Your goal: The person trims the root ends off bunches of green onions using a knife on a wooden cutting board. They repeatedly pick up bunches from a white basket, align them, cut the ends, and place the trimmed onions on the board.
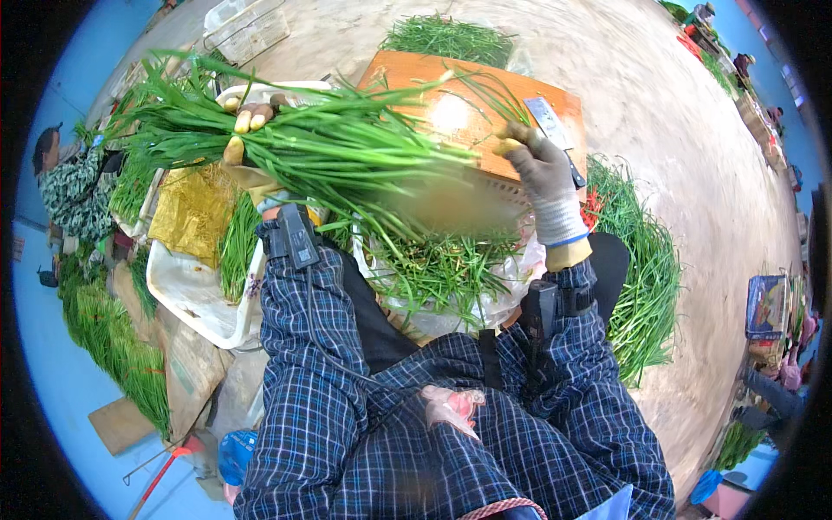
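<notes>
My left hand (250, 133), in a work glove with yellow fingertips, is closed around a large bundle of long green leaves, probably Chinese chives (312, 133). The bundle lies sideways in the air, its pale stem ends towards the right. My gloved right hand (536, 156) is raised at the right edge of an orange-brown wooden board (474, 91), with a few thin leaves at its fingertips; how firmly they are pinched is unclear. A cleaver with a black handle (549, 122) lies on the board, partly behind my right hand. Below the bundle, leaf scraps (448, 270) fill a plastic bag.
Chives lie heaped on the floor to the right (640, 279) and beyond the board (448, 40). At left stand a white plastic tray (195, 305) and a yellow woven sack (192, 208). A person (78, 182) is at far left; others are at far right.
</notes>
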Tool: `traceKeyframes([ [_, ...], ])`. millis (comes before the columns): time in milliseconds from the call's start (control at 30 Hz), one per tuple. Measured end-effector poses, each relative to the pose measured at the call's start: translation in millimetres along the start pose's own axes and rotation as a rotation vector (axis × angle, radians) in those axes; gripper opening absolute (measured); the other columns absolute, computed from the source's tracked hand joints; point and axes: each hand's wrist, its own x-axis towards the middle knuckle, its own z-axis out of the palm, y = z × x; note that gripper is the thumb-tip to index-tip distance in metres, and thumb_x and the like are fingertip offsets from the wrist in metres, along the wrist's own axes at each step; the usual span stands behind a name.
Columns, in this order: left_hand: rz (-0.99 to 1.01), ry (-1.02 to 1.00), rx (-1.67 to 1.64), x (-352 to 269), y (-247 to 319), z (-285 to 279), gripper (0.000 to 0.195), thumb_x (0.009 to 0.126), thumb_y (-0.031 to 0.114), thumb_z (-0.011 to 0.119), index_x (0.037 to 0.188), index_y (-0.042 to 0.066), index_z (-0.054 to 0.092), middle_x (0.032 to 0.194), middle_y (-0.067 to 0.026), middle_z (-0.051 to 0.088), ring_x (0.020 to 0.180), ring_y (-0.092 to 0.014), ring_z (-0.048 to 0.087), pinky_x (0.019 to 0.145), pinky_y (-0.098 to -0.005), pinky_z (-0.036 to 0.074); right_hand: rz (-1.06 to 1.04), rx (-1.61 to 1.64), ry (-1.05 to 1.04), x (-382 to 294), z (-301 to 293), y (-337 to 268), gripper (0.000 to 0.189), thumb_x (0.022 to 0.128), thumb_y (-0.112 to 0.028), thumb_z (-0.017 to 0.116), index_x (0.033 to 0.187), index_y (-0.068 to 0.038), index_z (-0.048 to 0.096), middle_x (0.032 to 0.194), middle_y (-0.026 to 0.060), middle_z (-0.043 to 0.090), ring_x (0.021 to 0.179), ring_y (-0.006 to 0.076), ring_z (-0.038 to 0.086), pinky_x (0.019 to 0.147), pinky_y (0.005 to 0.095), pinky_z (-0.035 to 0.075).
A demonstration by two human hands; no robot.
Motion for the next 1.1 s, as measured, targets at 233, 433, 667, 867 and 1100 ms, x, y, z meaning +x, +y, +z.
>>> traceKeyframes([
  [233, -0.099, -0.142, -0.05, -2.5, -13.7, 11.0, 0.059, 0.079, 0.013, 0.075, 0.129, 0.01, 0.045, 0.098, 0.0017, 0.058, 0.099, -0.018, 0.059, 0.117, -0.0488, 0.032, 0.141, -0.316, -0.546, 15.5, 58.0, -61.4, 0.052, 0.089, -0.043, 0.071, 0.124, -0.005, 0.069, 0.11, 0.0142, 0.075, 0.104, 0.0237, 0.071, 0.093, 0.0342, 0.053],
  [433, -0.145, -0.203, -0.094, 0.2, -13.4, 12.3, 0.053, 0.084, 0.009, 0.07, 0.128, 0.015, 0.041, 0.099, 0.004, 0.057, 0.102, -0.016, 0.052, 0.103, -0.0406, 0.044, 0.289, 0.52, -0.361, -3.6, 72.4, -37.9, 0.028, 0.093, -0.015, 0.069, 0.114, 0.005, 0.067, 0.101, 0.0092, 0.073, 0.094, 0.0136, 0.065, 0.087, 0.0265, 0.052],
  [667, -0.11, -0.142, -0.027, -3.8, -12.5, 21.2, 0.06, 0.077, 0.011, 0.079, 0.127, 0.015, 0.045, 0.096, 0.0046, 0.058, 0.096, -0.015, 0.06, 0.116, -0.0468, 0.034, 0.067, -0.683, -0.399, -11.4, 81.1, -23.7, 0.031, 0.089, -0.032, 0.074, 0.11, -0.008, 0.074, 0.101, 0.0168, 0.074, 0.097, 0.0267, 0.072, 0.087, 0.0349, 0.053],
  [867, -0.127, -0.148, -0.042, -7.9, -7.9, 28.3, 0.06, 0.078, 0.013, 0.078, 0.127, 0.017, 0.044, 0.095, 0.0066, 0.056, 0.096, -0.014, 0.058, 0.114, -0.0482, 0.037, -0.187, -0.345, -0.306, -28.2, 80.5, 7.3, 0.032, 0.09, -0.026, 0.074, 0.116, -0.007, 0.07, 0.093, 0.0112, 0.072, 0.085, 0.0168, 0.067, 0.084, 0.0304, 0.053],
  [1100, -0.165, -0.209, -0.088, -7.2, -10.5, 30.7, 0.057, 0.083, 0.007, 0.071, 0.13, 0.014, 0.04, 0.098, 0.0029, 0.056, 0.102, -0.017, 0.056, 0.105, -0.0432, 0.044, -0.151, -0.723, -0.37, -32.7, 93.1, 11.4, 0.037, 0.084, -0.03, 0.076, 0.116, -0.013, 0.073, 0.105, 0.0161, 0.073, 0.097, 0.0333, 0.071, 0.089, 0.0404, 0.054],
])
